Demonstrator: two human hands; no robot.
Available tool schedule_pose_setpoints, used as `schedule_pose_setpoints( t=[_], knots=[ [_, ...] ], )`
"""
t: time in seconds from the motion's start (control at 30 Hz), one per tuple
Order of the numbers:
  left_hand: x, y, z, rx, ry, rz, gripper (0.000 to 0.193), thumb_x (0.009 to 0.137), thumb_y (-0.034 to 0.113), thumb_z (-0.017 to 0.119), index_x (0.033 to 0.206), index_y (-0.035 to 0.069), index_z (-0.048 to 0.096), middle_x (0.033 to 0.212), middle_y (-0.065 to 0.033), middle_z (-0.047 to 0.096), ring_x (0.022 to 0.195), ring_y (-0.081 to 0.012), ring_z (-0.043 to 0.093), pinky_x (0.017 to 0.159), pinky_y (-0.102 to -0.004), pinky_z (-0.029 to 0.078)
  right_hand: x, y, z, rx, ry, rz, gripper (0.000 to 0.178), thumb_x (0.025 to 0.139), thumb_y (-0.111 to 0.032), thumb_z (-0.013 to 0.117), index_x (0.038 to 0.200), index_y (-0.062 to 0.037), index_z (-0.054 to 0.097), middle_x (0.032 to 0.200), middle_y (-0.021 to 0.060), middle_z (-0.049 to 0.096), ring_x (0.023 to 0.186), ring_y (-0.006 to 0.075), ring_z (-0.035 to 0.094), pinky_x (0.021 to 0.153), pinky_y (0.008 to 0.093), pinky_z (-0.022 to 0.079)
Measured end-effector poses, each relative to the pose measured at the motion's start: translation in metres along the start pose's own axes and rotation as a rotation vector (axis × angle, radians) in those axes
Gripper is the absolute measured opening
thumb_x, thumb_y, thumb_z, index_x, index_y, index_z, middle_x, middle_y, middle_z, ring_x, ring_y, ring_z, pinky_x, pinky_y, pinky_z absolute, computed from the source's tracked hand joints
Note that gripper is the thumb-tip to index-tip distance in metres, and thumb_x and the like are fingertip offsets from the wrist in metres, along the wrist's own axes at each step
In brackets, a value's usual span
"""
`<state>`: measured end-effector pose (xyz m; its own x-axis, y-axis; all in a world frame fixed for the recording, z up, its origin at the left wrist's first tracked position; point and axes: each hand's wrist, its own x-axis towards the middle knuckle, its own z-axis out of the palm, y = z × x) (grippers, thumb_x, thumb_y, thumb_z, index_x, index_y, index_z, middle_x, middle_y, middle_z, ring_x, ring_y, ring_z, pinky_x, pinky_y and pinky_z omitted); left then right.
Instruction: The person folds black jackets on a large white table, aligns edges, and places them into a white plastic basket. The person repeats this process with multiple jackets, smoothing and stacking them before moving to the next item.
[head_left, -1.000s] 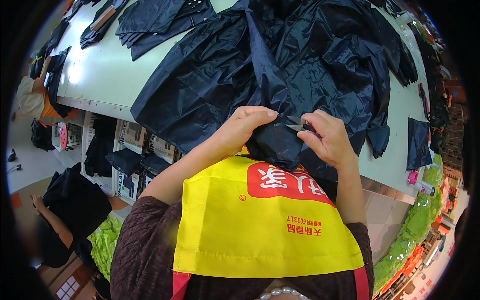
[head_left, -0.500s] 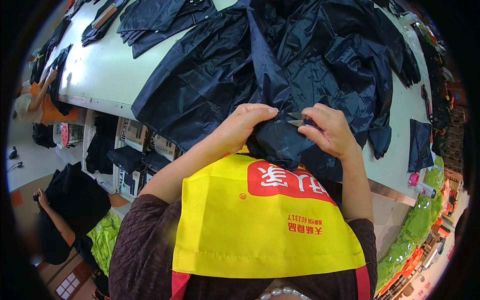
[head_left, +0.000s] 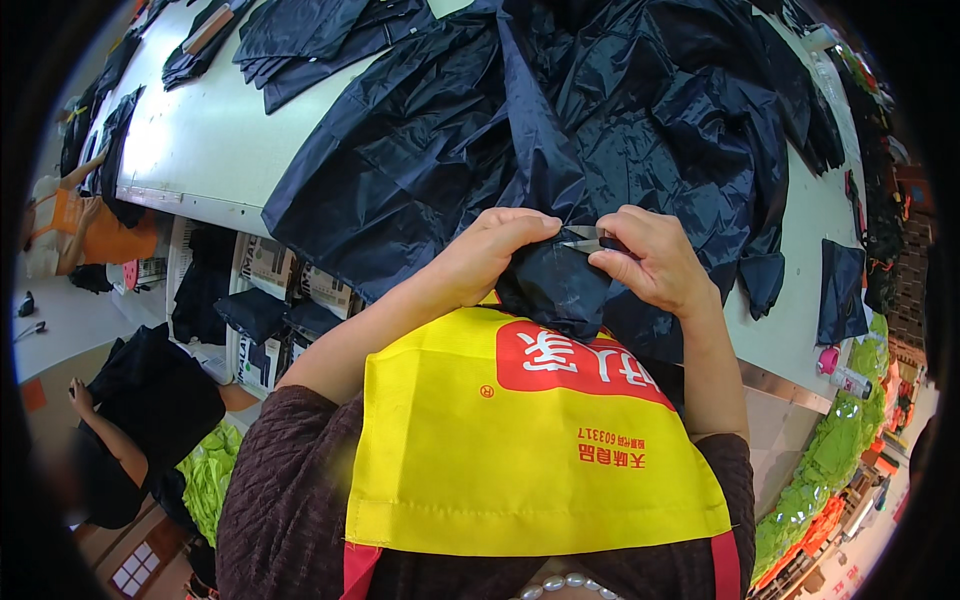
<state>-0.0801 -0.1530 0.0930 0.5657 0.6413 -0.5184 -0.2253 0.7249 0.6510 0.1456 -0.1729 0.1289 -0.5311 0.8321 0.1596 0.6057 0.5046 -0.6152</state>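
the left hand [head_left: 500, 245] has its thumb and fingers closed in a pinch on the dark navy cloth [head_left: 430, 160], while the right hand [head_left: 655, 260] grasps a pair of small metal snips [head_left: 582, 243], thumb below and fingers above. their two blades stand apart and point left, toward the left hand's fingertips (whether a thread lies between them is too small to tell). the cloth, shiny and heavily creased, spreads over the table [head_left: 220, 140] in front of the person, and its near part bunches below the hands, against the top of a yellow apron [head_left: 450, 440]. near the table's far left lies a fan of folded dark pieces [head_left: 310, 40]; on the right, a flat dark piece [head_left: 840, 290] lies well apart from the hands, with a pink-capped bottle [head_left: 850, 380] near it. a shelf [head_left: 237, 350] under the table's left side holds dark bundles, and a lime-green heap [head_left: 825, 465] lines the right. at the lower left, a co-worker's hand [head_left: 82, 398] is beside a large black cloth [head_left: 155, 400].
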Motion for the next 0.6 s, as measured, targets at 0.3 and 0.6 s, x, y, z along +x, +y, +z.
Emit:
schedule_pose_setpoints(
  t=[0.3, 0.6],
  knots=[
    [0.004, -0.002, -0.003, 0.024, 0.005, -0.004, 0.019, 0.087, 0.021, 0.060, 0.088, 0.003, 0.069, 0.089, -0.0065, 0.068, 0.080, -0.0118, 0.063, 0.076, -0.0215, 0.050, -0.003, 0.011, 0.008, 0.347, 0.243, 0.110, 0.023, 0.081, -0.026, 0.067, 0.081, -0.0043, 0.058, 0.070, 0.0059, 0.054, 0.059, 0.0163, 0.052, 0.053, 0.0250, 0.039],
    [-0.003, 0.019, -0.029, 0.943, -0.554, 0.451, 0.040, 0.072, 0.013, 0.074, 0.108, 0.003, 0.060, 0.109, -0.0095, 0.057, 0.105, -0.0242, 0.052, 0.092, -0.0331, 0.040, 0.010, 0.023, 0.061, 0.217, 0.349, 0.190, 0.014, 0.085, -0.012, 0.060, 0.083, 0.0009, 0.056, 0.077, 0.0103, 0.055, 0.072, 0.0232, 0.053, 0.065, 0.0303, 0.043]
  ],
)
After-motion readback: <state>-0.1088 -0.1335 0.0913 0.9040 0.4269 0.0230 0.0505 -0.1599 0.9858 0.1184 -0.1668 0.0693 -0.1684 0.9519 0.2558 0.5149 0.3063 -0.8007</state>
